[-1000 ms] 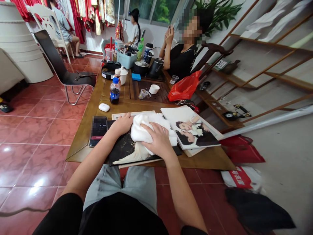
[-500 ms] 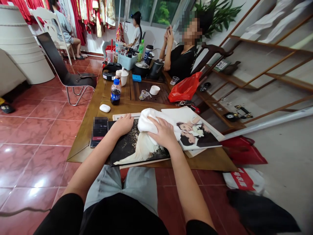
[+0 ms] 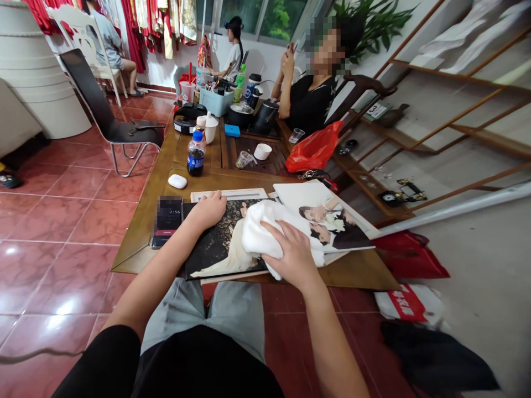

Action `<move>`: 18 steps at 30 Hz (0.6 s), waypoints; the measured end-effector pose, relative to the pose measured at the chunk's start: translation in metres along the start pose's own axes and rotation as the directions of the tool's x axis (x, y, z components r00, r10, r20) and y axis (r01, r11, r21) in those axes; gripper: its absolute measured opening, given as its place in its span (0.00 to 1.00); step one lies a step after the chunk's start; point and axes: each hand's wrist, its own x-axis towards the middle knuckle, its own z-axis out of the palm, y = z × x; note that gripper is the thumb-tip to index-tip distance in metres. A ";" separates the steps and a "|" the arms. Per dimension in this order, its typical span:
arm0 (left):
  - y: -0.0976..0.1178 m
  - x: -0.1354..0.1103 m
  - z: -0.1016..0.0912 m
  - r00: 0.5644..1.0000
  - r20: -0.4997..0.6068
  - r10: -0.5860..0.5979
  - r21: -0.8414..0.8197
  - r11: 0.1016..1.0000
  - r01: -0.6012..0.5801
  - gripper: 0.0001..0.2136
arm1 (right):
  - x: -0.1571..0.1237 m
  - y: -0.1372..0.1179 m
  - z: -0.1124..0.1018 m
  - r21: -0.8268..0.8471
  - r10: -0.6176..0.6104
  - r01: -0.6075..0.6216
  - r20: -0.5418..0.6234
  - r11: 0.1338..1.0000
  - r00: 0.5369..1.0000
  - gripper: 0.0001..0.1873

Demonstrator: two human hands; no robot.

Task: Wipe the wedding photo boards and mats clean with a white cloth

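1. At the near table edge, the person's right hand (image 3: pixel 292 255) presses down with fingers spread, holding a bunched white cloth (image 3: pixel 265 235) against the photos; not clenched.
2. Left hand (image 3: pixel 209 210) lies open, palm down, on a dark photo panel (image 3: pixel 218 243), grasping nothing.
3. Cloth sits on that panel's right side and overlaps the lower corner of a second photo panel (image 3: pixel 338 221), a couple's portrait, just to the right.
4. Just left of the left hand, a phone (image 3: pixel 168 216) showing a clock lies on the wooden table (image 3: pixel 136 249).
5. Farther up the table: white earbud case (image 3: pixel 177 181), cola bottle (image 3: pixel 196 155), red plastic bag (image 3: pixel 313 146).
6. Beyond, a seated person in a black top (image 3: pixel 309 102) has both hands raised; red garments (image 3: pixel 174 22) hang on the far wall.
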 end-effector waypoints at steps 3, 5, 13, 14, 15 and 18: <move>0.000 0.000 0.000 1.000 -0.006 0.002 -0.005 1.000 -0.002 0.16 | -0.017 0.003 -0.001 -0.013 -0.022 0.022 -0.008 1.000 1.000 0.35; 0.000 0.000 0.000 1.000 -0.002 0.003 -0.007 1.000 -0.003 0.16 | -0.021 0.003 -0.001 -0.025 -0.033 0.032 -0.009 0.999 0.999 0.36; 0.000 0.000 0.000 1.000 -0.005 0.004 -0.026 1.000 -0.004 0.16 | -0.016 -0.029 -0.005 0.058 -0.096 0.096 -0.010 0.994 0.995 0.37; 0.000 0.001 0.000 1.000 -0.005 0.006 -0.029 1.000 -0.006 0.15 | -0.015 -0.033 -0.006 0.066 -0.099 0.099 0.002 0.993 0.995 0.37; 0.000 0.001 0.001 1.000 -0.006 0.007 -0.033 0.999 -0.007 0.15 | -0.013 -0.035 -0.006 0.069 -0.097 0.096 0.016 0.993 0.995 0.37; 0.000 0.001 0.001 1.000 0.000 0.011 -0.036 0.999 -0.011 0.15 | -0.002 -0.036 -0.006 0.057 -0.072 0.068 0.058 0.996 0.996 0.37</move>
